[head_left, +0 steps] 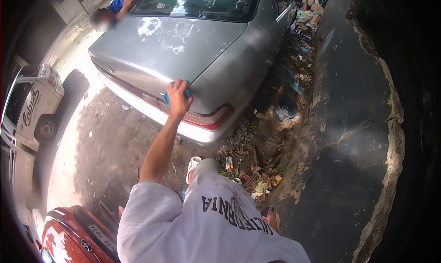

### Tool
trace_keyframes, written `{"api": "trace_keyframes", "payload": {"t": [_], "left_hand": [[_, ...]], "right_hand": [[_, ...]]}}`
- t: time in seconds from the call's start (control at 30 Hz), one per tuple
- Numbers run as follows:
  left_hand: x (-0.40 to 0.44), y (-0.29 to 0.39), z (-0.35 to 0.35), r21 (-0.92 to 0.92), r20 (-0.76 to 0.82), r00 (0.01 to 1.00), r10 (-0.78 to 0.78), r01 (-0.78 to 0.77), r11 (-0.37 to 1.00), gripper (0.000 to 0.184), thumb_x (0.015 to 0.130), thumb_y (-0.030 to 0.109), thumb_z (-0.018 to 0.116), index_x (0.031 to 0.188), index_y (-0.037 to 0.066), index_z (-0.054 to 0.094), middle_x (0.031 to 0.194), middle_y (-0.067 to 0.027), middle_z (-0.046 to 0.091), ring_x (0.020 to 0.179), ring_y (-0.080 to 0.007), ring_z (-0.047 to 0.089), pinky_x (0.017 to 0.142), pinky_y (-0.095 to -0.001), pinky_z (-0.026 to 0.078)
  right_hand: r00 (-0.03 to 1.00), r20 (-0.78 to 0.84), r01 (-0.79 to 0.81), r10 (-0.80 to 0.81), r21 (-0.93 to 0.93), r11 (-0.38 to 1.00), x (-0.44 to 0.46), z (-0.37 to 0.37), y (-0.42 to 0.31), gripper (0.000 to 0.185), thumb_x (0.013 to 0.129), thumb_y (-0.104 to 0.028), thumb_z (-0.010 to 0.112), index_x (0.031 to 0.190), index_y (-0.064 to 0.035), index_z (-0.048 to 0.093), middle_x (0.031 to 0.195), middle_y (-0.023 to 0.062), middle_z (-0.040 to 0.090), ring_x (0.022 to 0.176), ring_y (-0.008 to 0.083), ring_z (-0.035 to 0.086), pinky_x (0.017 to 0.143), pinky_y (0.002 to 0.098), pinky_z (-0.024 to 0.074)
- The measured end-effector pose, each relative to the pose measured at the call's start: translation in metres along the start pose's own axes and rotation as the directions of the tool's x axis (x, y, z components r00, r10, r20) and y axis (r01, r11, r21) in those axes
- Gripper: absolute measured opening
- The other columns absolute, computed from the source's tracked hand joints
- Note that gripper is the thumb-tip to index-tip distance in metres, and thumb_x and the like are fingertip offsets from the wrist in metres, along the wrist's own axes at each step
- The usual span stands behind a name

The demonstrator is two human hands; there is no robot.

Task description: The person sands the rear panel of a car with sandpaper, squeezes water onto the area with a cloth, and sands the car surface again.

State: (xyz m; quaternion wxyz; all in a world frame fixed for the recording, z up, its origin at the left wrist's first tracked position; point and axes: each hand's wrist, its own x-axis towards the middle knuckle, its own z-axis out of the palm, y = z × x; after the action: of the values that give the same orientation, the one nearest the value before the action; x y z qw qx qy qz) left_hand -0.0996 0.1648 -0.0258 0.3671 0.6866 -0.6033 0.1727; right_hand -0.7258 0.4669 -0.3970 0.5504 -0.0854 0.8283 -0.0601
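My left hand [178, 97] is closed around a teal cloth [188, 92]. It presses the cloth against the rear edge of a grey car [156, 47], near the seam between trunk lid and fender, just above the red tail light [219, 118]. My right hand [272, 218] hangs low by my side, partly hidden behind my white shirt. Its fingers are curled around a small dark object whose kind I cannot make out.
At the car's far side a person in blue [120, 5] leans over it. A dark wall [353, 125] runs along the right, with a dark bucket [285, 108] and litter beside it. A white vehicle [34, 102] and a red car [69, 240] stand at left.
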Motion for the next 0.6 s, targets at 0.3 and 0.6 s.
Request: {"api": "trace_keyframes", "payload": {"t": [0.3,0.6], "left_hand": [[-0.086,-0.007,0.049,-0.182,0.255,0.741,0.621,-0.594,0.784,0.027,0.07,0.017,0.07,0.095,0.021,0.062,0.107,0.0006,0.054,0.115,-0.0236,0.052,0.101,-0.0561,0.037],[0.141,-0.15,0.002,0.137,0.277,0.96,-0.044,0.006,0.991,0.067,0.074,0.045,0.083,0.132,0.023,0.056,0.135,-0.008,0.053,0.134,-0.0308,0.042,0.109,-0.0619,0.027]], "right_hand": [[0.968,0.009,0.25,-0.25,-0.048,0.967,-0.061,0.078,-0.12,0.059,0.103,-0.052,0.045,0.139,-0.005,0.047,0.124,0.0173,0.061,0.099,0.0362,0.069,0.075,0.051,0.057],[0.907,-0.262,0.339,-0.331,-0.016,0.941,-0.051,0.122,-0.093,0.051,0.102,-0.046,0.052,0.123,-0.0007,0.061,0.109,0.0143,0.064,0.085,0.0295,0.062,0.068,0.0445,0.0548]]}}
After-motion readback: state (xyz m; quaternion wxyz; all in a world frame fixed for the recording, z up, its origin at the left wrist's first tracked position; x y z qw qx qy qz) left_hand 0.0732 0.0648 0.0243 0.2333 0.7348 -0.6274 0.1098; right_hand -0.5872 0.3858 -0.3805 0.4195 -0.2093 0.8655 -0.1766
